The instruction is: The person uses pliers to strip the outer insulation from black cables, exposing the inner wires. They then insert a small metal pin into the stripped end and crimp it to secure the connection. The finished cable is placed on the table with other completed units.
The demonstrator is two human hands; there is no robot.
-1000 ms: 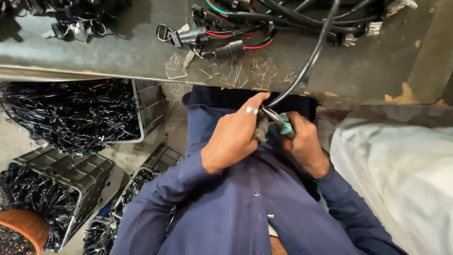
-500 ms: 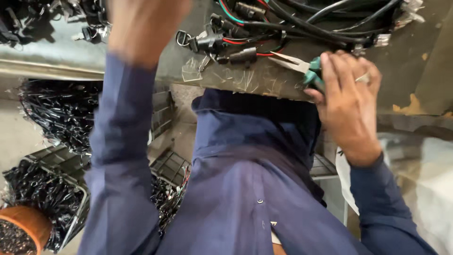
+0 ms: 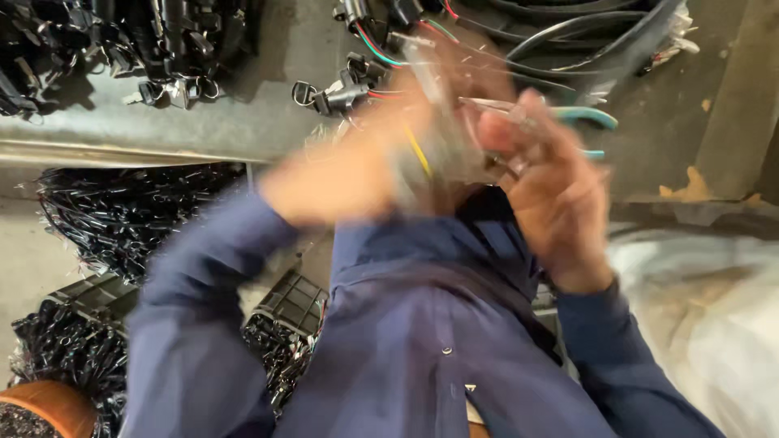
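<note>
Above the bench edge [image 3: 122, 150], right hand [image 3: 552, 186] grips pliers [image 3: 584, 118].

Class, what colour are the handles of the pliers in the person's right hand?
Teal, seen in the head view: pliers.

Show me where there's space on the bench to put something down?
A bare grey patch of bench lies between the black connector pile on the left and the cable tangle. Another sits right of the teal-handled pliers, toward the bench's right end. The back is crowded.
</note>
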